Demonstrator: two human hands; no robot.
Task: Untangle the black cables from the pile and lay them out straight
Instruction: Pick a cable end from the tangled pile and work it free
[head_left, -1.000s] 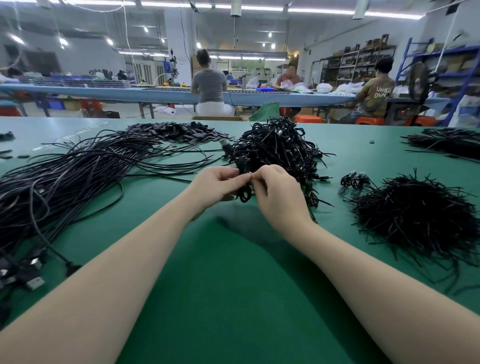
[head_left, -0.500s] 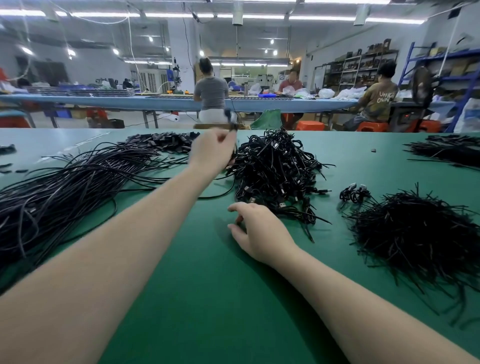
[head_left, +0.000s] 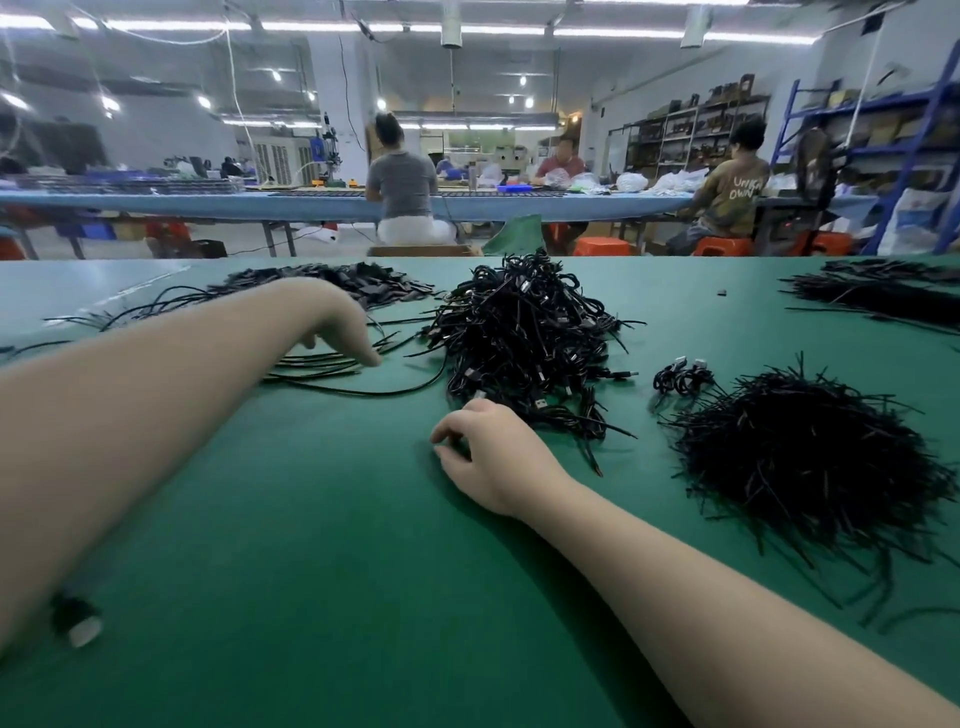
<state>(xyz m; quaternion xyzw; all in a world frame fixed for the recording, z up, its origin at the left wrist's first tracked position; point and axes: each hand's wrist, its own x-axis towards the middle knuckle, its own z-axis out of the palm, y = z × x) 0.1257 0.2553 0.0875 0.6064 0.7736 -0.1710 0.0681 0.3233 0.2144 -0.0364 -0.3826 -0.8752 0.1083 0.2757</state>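
left arm: reaching forward and to the left across the green table (head_left: 311, 571), wrist bent down. left hand (head_left: 340, 325) is hovering low over the laid-out cables (head_left: 322, 364), fingers (head_left: 370, 358) pointing down and loosely spread; motion blur is hiding whether the tips are pinching a strand, so the grasp cannot be told.

right arm: lying in from the lower right, forearm low over the table. right hand (head_left: 493, 452) is resting knuckles-up at the near edge of the pile (head_left: 524, 338), fingers curled under toward the palm; what they are holding, if anything, is hidden beneath the hand.

cables, task item: one tangled pile sitting at mid-table, just beyond the right hand. a fan of loose strands is lying to its left, under and beside the left hand, too overlapped to count. one long strand is curving from that fan toward the foot of the pile.

other stock, each counted once: one small coil (head_left: 680, 374) lying between the pile and a bristly heap (head_left: 800, 457) on the right; one flat heap (head_left: 883, 291) at far right; one flat spread (head_left: 353, 283) of dark pieces behind the left hand.

background: three seated workers (head_left: 402, 176) are facing a long blue bench (head_left: 156, 200).
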